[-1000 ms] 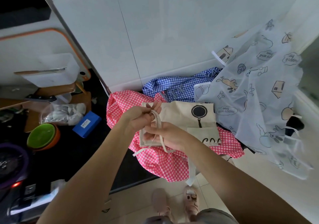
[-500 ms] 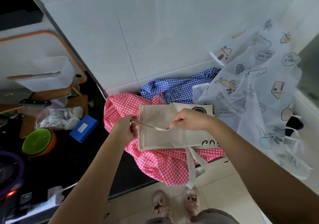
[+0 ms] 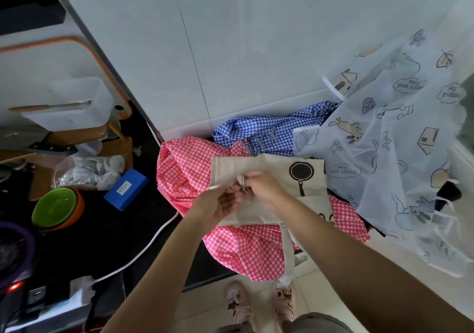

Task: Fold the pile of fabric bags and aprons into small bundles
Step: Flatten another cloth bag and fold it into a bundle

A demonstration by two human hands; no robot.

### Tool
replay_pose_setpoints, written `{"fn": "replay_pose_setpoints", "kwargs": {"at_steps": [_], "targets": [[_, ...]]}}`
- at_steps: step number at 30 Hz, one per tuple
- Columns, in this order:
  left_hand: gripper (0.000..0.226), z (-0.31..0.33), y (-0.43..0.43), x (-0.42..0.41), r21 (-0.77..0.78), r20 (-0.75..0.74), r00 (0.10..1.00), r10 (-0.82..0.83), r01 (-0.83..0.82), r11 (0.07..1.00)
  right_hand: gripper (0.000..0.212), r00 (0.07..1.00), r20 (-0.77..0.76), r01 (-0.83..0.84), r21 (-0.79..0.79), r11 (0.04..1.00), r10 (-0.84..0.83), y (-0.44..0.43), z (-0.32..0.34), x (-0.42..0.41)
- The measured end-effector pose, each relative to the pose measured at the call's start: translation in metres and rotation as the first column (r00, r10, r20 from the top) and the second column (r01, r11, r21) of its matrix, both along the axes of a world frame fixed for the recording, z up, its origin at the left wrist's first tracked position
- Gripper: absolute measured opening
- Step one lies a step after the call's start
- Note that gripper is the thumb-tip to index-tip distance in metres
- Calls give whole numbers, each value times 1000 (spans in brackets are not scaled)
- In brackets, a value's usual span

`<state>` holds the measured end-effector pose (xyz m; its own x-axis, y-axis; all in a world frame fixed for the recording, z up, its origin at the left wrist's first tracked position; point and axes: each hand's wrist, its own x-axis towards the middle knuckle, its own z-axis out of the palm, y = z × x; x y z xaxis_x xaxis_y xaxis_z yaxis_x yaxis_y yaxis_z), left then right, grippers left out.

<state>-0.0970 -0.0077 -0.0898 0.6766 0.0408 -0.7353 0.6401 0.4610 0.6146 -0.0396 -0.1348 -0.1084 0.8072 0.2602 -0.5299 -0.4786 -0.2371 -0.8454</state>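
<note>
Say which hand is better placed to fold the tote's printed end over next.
Right, likely. The right hand is over the beige tote just beside the pan print, its grip on a strap. The left hand sits palm-up at the plain end, farther away.

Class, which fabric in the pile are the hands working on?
The beige bag with the black pan print, lying on the pink checked cloth. The left hand and right hand meet at its strap; the blue checked cloth and pale printed apron lie untouched.
</note>
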Motion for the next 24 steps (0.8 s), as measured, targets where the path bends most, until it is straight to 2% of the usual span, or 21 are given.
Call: {"fn": "replay_pose_setpoints", "kwargs": {"at_steps": [2, 4, 5, 6, 8, 10, 12, 14, 16, 20, 24], "targets": [[28, -8, -7, -4, 66, 46, 996, -74, 71, 995, 31, 983, -163, 113, 172, 979, -85, 7, -4, -13], [23, -17, -10, -6, 260, 86, 986, -145, 118, 958, 35, 966, -233, 181, 314, 932, -109, 7, -6, -17], [21, -22, -9, -6, 430, 109, 969, -222, 156, 889, 33, 972, -218, 162, 356, 920, -86, 6, -6, -18], [20, -25, -9, -6, 596, 128, 934, -332, 195, 779, 27, 986, -158, 103, 350, 931, -50, 4, -7, -20], [17, -28, -11, -4, 772, 152, 839, -523, 229, 593, 7, 1000, -24, -3, 205, 979, 8, 2, -10, -19], [15, -31, -13, -2, 819, 146, 777, -613, 253, 516, 12, 999, 41, -32, 74, 997, 29, 0, -16, -11], [14, -27, -11, -4, 732, 123, 791, -599, 335, 593, 17, 984, 146, -92, -84, 992, 104, -5, -19, -1], [12, -28, -5, -6, 661, 90, 859, -504, 327, 675, 17, 938, 264, -165, -228, 959, 224, -7, -23, 4], [9, -30, 6, -5, 743, 57, 914, -403, 231, 629, 18, 878, 375, -185, -306, 934, 297, -5, -27, 1], [19, -31, 15, 0, 842, 51, 940, -338, 142, 520, 18, 751, 562, -93, -428, 899, 346, 1, -44, -9], [20, -29, 18, 9, 875, 77, 962, -261, 60, 481, 13, 740, 596, -25, -440, 898, 312, 9, -50, -13]]}}
